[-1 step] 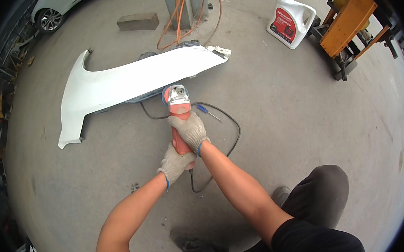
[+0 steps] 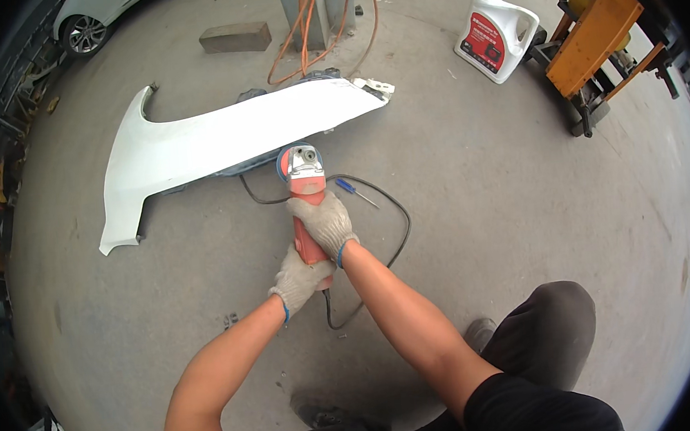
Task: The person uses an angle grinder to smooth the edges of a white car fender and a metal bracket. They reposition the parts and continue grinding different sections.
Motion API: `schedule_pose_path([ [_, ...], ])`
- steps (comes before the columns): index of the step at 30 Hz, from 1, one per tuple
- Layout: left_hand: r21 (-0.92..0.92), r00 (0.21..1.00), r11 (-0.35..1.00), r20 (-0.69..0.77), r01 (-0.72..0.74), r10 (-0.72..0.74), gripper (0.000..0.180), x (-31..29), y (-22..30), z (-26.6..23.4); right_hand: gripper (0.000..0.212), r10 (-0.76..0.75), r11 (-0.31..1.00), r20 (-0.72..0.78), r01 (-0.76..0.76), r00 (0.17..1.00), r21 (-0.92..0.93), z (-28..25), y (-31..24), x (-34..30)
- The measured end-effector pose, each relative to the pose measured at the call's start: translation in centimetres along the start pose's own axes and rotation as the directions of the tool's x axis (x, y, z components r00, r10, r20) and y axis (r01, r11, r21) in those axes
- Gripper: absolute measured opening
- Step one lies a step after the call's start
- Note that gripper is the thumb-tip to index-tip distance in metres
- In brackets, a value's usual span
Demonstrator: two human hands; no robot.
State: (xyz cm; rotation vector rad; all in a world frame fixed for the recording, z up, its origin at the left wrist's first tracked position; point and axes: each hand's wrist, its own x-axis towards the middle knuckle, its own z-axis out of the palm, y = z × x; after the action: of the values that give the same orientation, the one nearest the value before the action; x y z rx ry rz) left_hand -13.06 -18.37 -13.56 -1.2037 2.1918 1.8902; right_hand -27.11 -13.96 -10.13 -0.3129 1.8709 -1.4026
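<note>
Nothing has visibly moved since the earlier view: from here I see the left hand [image 2: 299, 277] wrapped round the rear and the right hand [image 2: 329, 223] clasping farther up the red power tool [image 2: 306, 243] at the frame's centre, its metal head [image 2: 305, 163] just below the white panel [image 2: 223, 136] at upper left.

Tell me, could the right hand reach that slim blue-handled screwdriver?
Probably, once the gloved right hand releases the red handheld grinder; nothing visible blocks its way to the screwdriver.

Panel [image 2: 215, 141] behind grinder [image 2: 306, 184], screwdriver [image 2: 347, 186] right of grinder, jug [image 2: 493, 37] right of panel
</note>
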Motion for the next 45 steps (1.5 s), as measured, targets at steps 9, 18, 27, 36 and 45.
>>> schedule_pose_path([
  [9, 0.035, 0.998, 0.998, -0.011, 0.061, -0.061, 0.079, -1.0, 1.7, 0.2, 0.07, -0.025, 0.999, -0.019, 0.024, 1.0, -0.039, 0.0, 0.7, 0.5],
  [18, 0.045, 0.999, 0.998, 0.001, 0.033, -0.033, 0.076, -0.9, 1.4, -0.1, 0.066, -0.026, 0.998, -0.022, 0.024, 0.999, -0.052, 0.2, 0.4, 0.2],
  [27, -0.02, 0.998, 0.998, 0.025, 0.053, -0.053, 0.079, -1.0, 2.1, 0.1, 0.067, -0.028, 0.997, -0.022, 0.026, 0.999, -0.072, -0.1, -0.1, 0.1],
  [36, -0.011, 0.999, 0.999, 0.008, 0.032, -0.032, 0.078, -0.6, 1.5, -0.1, 0.064, -0.015, 0.998, -0.031, 0.014, 0.999, -0.058, 0.1, -0.5, 0.2],
  [45, 0.049, 0.999, 0.997, 0.004, 0.054, -0.054, 0.08, -0.8, 2.1, 0.1, 0.059, -0.009, 0.996, -0.021, 0.007, 1.0, -0.084, 0.0, -0.1, 0.3],
])
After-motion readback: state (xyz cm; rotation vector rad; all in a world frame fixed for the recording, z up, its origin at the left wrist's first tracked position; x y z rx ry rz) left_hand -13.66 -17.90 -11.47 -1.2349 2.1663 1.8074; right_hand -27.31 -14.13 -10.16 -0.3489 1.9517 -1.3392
